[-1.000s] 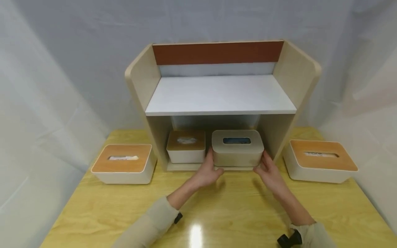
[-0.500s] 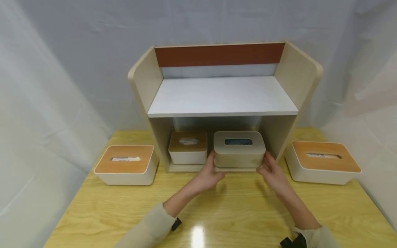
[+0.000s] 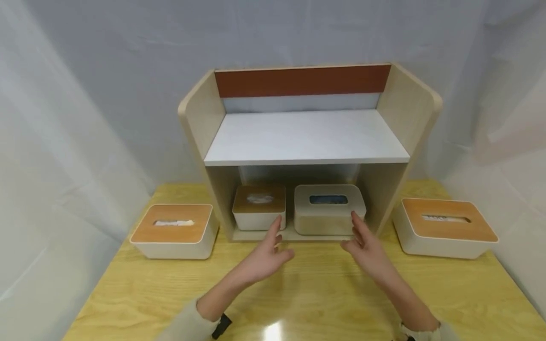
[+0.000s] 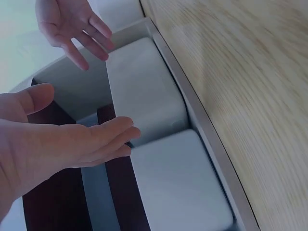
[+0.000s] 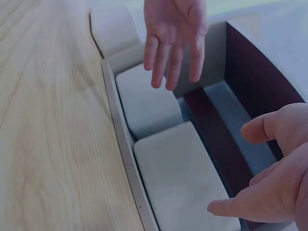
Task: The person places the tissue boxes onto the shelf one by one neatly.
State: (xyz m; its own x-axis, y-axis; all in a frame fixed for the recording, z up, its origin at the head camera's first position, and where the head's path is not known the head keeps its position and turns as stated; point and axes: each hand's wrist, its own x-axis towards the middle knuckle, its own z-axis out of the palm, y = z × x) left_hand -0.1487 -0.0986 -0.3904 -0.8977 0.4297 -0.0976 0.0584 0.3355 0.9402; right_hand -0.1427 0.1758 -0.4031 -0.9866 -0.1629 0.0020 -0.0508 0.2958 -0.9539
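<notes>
Both hands hover over the yellow wooden tabletop [image 3: 324,293], just in front of a wooden shelf unit [image 3: 204,109] that stands at the tabletop's far edge. The left hand [image 3: 264,258] has its fingers straight and slightly spread, the grip loose and holding nothing; its fingertips come near the front of the small tissue box [image 3: 259,207] with the brown lid. The right hand [image 3: 368,248] is likewise flat and relaxed, its grip empty, with its fingertips close to the right front corner of the beige tissue box [image 3: 329,209]. Neither hand touches a box.

The beige tissue box sits on the bottom board of the shelf unit, in the right half of the lower compartment, with a dark slot in its lid. The small tissue box stands just beside it on the left, a narrow gap between them. The wrist views show the same pair from the side, the beige tissue box [image 4: 144,91] and its neighbour [image 4: 178,183] lying side by side behind the unit's front lip, both palms held open in front of them.

The white upper shelf [image 3: 306,135] has a red-brown back rail [image 3: 303,80]. Outside the unit, a wider tissue box [image 3: 175,229] with an orange-brown lid sits near the tabletop's left edge, and a matching one [image 3: 445,227] sits near the right edge.
</notes>
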